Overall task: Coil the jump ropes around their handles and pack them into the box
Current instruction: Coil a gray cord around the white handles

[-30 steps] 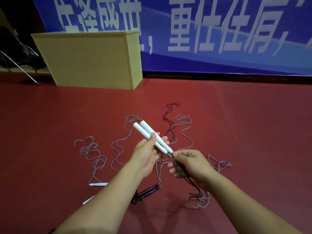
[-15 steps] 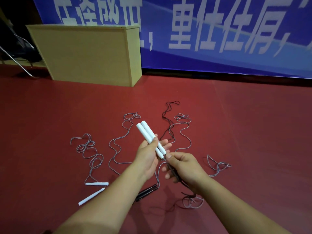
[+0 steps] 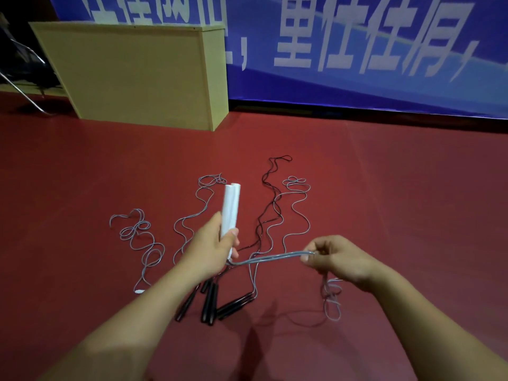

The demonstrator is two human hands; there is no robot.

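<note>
moved: right hand pulled rope taut, frame centre-right — pinched
left hand: fist round white handles
step: first coil — next, wrap

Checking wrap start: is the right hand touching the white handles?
Apart. In the head view the right hand pinches only the grey rope, pulled out sideways from the white handles, which the left hand grips; red floor shows between.

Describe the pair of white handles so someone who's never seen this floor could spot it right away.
On the red floor in front of the yellow box, look at the left hand. It grips two white handles side by side, pointing up. The other handle pairs in clear view are black and lie on the floor.
</note>
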